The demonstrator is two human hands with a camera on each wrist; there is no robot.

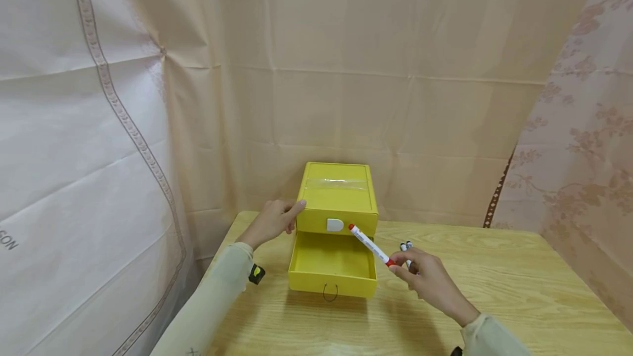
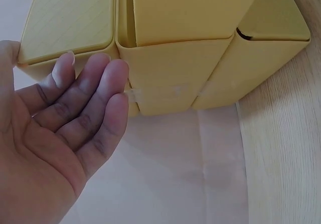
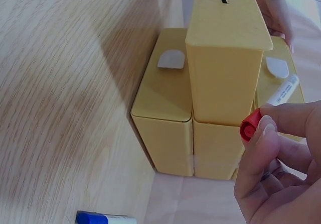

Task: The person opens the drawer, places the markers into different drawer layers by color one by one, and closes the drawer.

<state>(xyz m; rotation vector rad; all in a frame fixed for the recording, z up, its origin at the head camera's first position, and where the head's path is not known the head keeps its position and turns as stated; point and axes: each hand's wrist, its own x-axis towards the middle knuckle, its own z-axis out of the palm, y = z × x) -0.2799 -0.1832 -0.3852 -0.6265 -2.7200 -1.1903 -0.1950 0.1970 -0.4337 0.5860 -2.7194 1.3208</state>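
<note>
My right hand pinches a white marker with red ends between thumb and fingertips, near one red end. The marker points up and left, in front of a yellow drawer unit. Its middle drawer is pulled out, and the part of its inside that shows holds nothing. A thin dark loop hangs on that drawer's front. My left hand rests against the unit's upper left side, its fingers loosely bent in the left wrist view, holding nothing.
Behind the right hand, other markers lie on the wooden table; one blue-capped marker shows in the right wrist view. White tabs mark the closed drawers' fronts. Beige curtains hang behind the table.
</note>
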